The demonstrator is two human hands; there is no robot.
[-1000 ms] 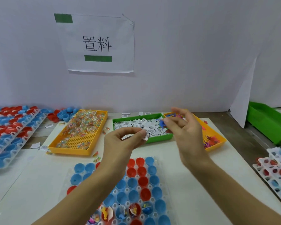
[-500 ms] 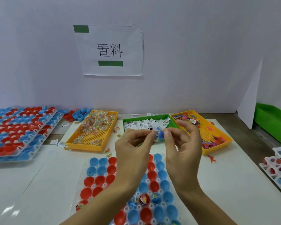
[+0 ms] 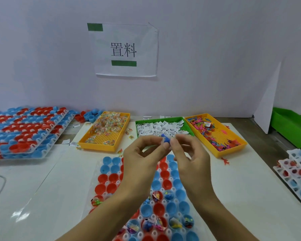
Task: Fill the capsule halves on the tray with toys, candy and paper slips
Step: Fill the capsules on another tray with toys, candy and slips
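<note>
Both hands [image 3: 142,159] rose, pinching blue toy [image 3: 165,138] above tray [image 3: 101,192].

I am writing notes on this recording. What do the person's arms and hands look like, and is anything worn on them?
Both forearms are bare as far as the picture shows: no sleeves in view. The left hand and the right hand wear no gloves, and no rings, watch, bracelet or markings can be seen. The fingernails are short and unpainted.

Red and blue capsule halves [image 3: 111,178], orange-yellow candy tray [image 3: 101,146], green slip tray [image 3: 139,122].
</note>
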